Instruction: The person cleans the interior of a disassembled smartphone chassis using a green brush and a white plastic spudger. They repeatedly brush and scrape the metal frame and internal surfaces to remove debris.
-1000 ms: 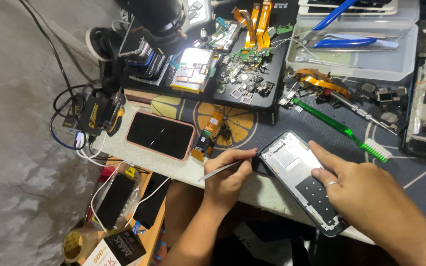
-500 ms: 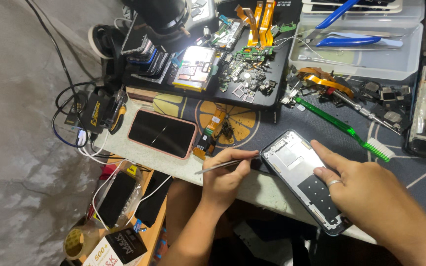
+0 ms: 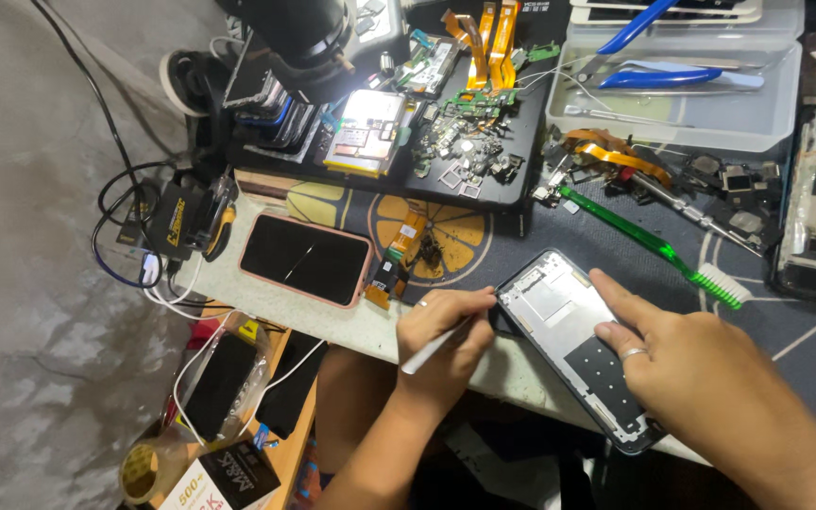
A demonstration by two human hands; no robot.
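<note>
The person sits at a crowded repair bench. The left hand point(image 3: 441, 345) is closed around a thin silver metal tool point(image 3: 436, 345), held like a pen, and the tip of the tool goes toward the lower left edge of an opened phone frame with a dark rim and a bare silver inside point(image 3: 569, 331). This frame lies flat near the front edge of the bench, turned a little diagonal, on a dark work mat with an orange-slice pattern point(image 3: 446, 231). The right hand point(image 3: 691, 364) rests on the frame with the fingers spread; the forefinger presses on the silver plate and a ring is on one finger. This hand grips nothing, it only holds the frame down.

To the left of the left hand lies a phone in a pink case with a black screen point(image 3: 306, 258), flat and well apart from the frame. Between them is a small orange flex part point(image 3: 389, 274). Behind the frame, a green plastic brush with white bristles point(image 3: 658, 247) lies across the mat. Further back stands a black tray full of small circuit boards and metal parts point(image 3: 465, 151), and to the right of it a clear plastic box with blue-handled tools point(image 3: 672, 85). At the left edge of the bench hang black cables point(image 3: 125, 236).
</note>
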